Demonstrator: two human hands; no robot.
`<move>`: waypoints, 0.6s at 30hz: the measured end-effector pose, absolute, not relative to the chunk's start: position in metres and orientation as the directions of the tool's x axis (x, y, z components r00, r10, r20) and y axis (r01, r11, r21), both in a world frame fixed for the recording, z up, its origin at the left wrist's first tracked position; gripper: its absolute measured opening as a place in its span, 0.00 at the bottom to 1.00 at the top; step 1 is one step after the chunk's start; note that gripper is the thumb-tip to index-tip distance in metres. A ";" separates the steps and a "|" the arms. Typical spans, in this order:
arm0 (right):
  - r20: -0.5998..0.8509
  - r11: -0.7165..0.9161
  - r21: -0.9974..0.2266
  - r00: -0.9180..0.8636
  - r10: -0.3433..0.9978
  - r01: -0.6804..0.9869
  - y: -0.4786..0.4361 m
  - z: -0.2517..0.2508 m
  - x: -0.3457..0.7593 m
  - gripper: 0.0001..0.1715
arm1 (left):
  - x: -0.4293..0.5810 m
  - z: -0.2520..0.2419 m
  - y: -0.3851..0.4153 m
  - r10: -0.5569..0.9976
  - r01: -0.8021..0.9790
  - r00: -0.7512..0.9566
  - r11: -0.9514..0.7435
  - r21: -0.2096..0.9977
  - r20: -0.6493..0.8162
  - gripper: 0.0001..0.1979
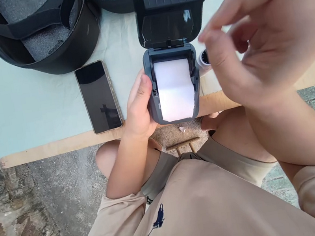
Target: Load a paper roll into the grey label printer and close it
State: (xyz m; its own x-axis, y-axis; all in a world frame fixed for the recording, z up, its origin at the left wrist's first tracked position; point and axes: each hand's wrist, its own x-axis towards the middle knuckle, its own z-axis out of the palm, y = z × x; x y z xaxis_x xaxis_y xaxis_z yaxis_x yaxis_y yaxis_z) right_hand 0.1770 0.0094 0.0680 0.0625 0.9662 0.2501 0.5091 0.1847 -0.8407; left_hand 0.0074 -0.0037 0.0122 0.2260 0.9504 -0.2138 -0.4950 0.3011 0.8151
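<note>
My left hand [140, 110] is wrapped around the left side of a dark portable receipt printer [197, 87], thumb along its edge. The printer's lid [167, 28] stands raised on its hinge at the far side. A white paper roll [175, 87] lies in the compartment, its ragged end reaching over the near edge. Up in the air to the right, apart from the printer, is my right hand [261, 37], slightly blurred. Its thumb and forefinger meet in a pinch; anything between them is too small to make out.
A phone [99, 97] with a dark screen lies left of the printer on the pale cloth [30, 110]. Behind it stands an open black zip case [74, 47] with grey foam. A small round dark-topped object [204, 58] is partly hidden by my right hand. The wooden table edge [45, 147] runs nearest me.
</note>
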 end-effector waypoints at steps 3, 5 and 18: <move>0.372 0.466 -0.472 -0.310 0.875 0.748 0.012 0.067 0.179 0.05 | 0.008 0.012 -0.004 0.956 -0.479 0.221 0.280 0.832 -0.194 0.18; 0.272 0.508 -0.273 -0.441 0.855 0.817 0.014 0.066 0.178 0.06 | 0.007 0.011 -0.004 0.958 -0.478 0.231 0.266 0.837 -0.172 0.18; -0.063 0.376 -0.153 -0.388 0.919 0.914 0.014 0.086 0.170 0.25 | 0.001 0.004 -0.002 0.955 -0.417 0.261 0.245 0.875 -0.143 0.20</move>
State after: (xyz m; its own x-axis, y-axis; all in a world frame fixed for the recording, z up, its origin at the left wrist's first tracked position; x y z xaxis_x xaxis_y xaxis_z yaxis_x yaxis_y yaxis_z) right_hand 0.1695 0.0139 0.0864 -0.3882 0.9194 -0.0628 0.9142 0.3755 -0.1526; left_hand 0.0008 -0.0024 0.0043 0.2613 0.9546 -0.1431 -0.4172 0.2454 0.8750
